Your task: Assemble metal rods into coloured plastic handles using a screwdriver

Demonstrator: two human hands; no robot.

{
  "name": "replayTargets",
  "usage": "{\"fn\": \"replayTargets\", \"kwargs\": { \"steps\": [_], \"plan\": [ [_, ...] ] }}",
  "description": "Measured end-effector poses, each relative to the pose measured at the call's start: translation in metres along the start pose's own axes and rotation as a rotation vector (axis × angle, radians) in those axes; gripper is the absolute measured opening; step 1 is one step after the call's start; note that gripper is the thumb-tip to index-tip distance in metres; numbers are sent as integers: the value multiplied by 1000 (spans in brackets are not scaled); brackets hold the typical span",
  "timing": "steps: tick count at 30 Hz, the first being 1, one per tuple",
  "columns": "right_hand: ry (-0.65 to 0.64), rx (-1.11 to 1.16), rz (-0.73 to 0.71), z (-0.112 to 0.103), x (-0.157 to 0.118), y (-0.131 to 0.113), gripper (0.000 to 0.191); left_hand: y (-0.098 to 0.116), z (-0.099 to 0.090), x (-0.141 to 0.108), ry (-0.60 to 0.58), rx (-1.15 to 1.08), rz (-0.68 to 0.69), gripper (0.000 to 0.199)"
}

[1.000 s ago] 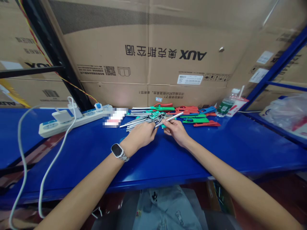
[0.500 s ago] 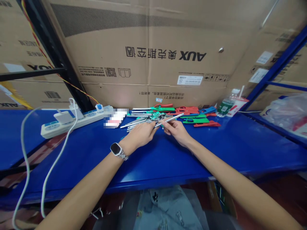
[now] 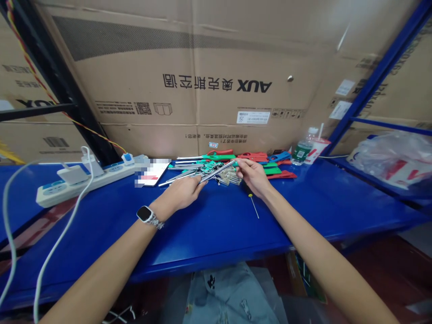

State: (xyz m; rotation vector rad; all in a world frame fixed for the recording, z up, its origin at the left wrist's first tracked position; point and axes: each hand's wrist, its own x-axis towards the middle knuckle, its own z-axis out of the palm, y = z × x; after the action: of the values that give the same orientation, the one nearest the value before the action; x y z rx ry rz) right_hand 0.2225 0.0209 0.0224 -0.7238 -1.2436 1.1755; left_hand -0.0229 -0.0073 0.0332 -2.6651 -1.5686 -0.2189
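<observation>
A slim silver metal tube (image 3: 218, 172) slants between my hands above a pile of parts. The near end is closed in the fingers of my left hand (image 3: 182, 192), which has a watch on its wrist. Thumb and fingers of my right hand (image 3: 252, 174) pinch the far end, where a bit of teal shows. Under the right hand a thin screwdriver (image 3: 254, 206) with a yellow collar points down; its handle is mostly hidden, so whether the palm holds it or it lies on the table I cannot tell. Several metal tubes with teal parts (image 3: 182, 175) lie around the hands.
Red, green and blue lighter handles (image 3: 281, 174) lie right of the pile. A green-labelled bottle (image 3: 300, 150) and a red-and-white cup (image 3: 317, 149) stand farther right. A phone (image 3: 157, 173) and a power strip (image 3: 54, 191) are left on the blue table (image 3: 209, 229). Cardboard (image 3: 135, 76) rises behind.
The view has shifted right. My hands have moved apart along the tube, and its tilt has changed. The screwdriver and clear pieces by the pile now show near my right hand.
</observation>
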Motion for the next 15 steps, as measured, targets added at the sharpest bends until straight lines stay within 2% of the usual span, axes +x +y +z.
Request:
{"fn": "replayTargets", "kwargs": {
  "steps": [6, 12, 15],
  "plan": [
    [29, -48, -90, -4, 2, -2, 32, 0, -1, -2, 6, -27, -3, 41],
    [-15, -341, -191, -2, -2, 1, 44, 4, 0, -4, -25, 10, 4, 40],
    [-71, -406, -208, 1, -5, 1, 45, 5, 0, -3, -37, 23, 10, 41]
  ]
}}
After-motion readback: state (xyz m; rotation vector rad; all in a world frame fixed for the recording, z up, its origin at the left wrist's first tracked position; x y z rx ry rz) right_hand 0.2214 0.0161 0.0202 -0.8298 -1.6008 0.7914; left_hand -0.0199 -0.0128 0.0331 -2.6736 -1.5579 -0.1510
